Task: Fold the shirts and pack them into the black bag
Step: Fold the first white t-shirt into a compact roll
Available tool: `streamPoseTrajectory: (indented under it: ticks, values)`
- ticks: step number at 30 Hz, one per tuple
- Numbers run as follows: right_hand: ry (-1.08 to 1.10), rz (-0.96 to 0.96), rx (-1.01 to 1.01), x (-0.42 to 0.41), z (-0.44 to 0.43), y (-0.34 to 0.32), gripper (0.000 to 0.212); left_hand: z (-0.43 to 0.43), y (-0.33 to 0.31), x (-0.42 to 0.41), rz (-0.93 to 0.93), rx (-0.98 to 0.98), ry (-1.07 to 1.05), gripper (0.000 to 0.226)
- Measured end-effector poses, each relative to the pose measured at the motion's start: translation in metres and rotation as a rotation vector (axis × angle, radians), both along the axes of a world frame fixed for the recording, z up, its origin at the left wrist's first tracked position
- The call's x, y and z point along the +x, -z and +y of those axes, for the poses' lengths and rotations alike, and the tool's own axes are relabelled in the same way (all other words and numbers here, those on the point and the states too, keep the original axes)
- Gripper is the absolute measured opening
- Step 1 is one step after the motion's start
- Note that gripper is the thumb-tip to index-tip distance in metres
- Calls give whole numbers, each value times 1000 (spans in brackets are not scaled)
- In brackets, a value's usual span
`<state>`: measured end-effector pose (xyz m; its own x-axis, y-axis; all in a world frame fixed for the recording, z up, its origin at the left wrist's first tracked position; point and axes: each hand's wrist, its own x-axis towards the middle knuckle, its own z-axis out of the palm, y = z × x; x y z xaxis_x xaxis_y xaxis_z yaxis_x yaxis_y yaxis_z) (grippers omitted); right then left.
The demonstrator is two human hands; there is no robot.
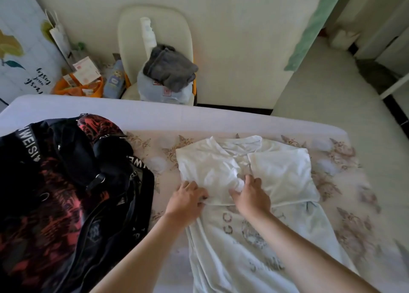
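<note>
A white shirt (281,170) with faint printed lettering lies spread on the bed, both sleeves folded in over its upper part. My left hand (187,200) pinches the edge of the folded left sleeve. My right hand (251,195) grips a bunch of white cloth at the shirt's middle. A black bag (73,182) with a red pattern and white-lettered straps sits on the bed to the left of the shirt, its top slack.
The bed (354,182) has a floral sheet and a pale edge along the far side. Beyond it stand a cream chair (155,38) piled with a grey garment and a plastic bag, plus an orange basket (77,86) of clutter. Bare floor lies right.
</note>
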<state>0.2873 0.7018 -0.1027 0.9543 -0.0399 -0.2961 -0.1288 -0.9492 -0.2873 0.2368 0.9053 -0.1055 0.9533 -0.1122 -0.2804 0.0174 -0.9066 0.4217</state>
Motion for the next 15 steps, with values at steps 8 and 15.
streamPoseTrajectory:
  ticks: [8, 15]
  values:
    - [18, 22, -30, 21, -18, -10, 15, 5, -2, 16, -84, 45, 111, 33]
    - [230, 50, 24, 73, -11, -13, 49, -11, 4, 71, -315, 39, 26, 26]
